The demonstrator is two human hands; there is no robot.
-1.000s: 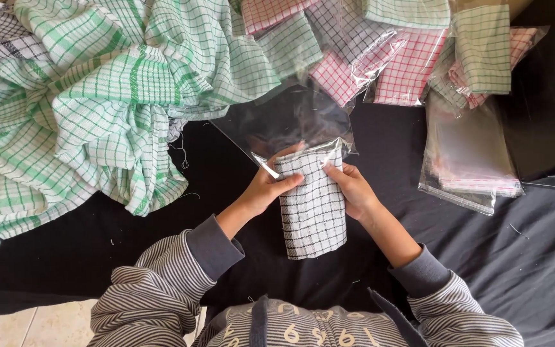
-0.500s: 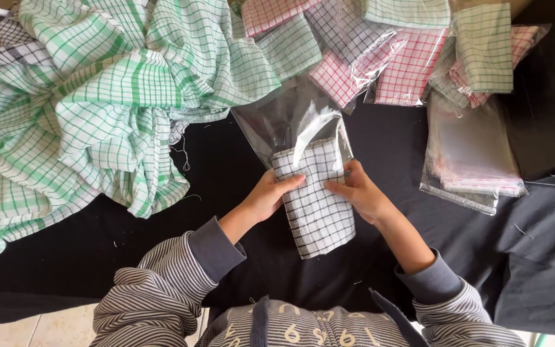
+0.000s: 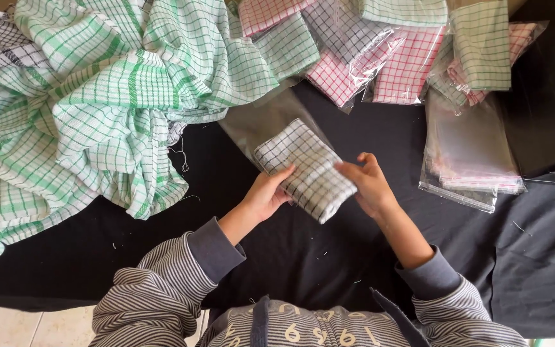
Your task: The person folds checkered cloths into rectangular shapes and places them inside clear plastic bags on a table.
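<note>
Folded checked cloth (image 3: 306, 170) slanted between left hand (image 3: 266, 195) and right hand (image 3: 369, 183), both gripping (half inside clear bag (image 3: 258, 122)).

Top: a grey-and-white, finely striped long-sleeved garment.
Cuffs: plain dark grey ribbed bands ended both sleeves.
Chest: pale numerals ran across the striped front.
Hands: left hand (image 3: 266, 193) and right hand (image 3: 370, 183) were bare.

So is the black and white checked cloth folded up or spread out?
Folded. The black-and-white checked cloth is a compact thick rectangle held between the left hand and right hand, its far end inside a clear plastic bag.
</note>
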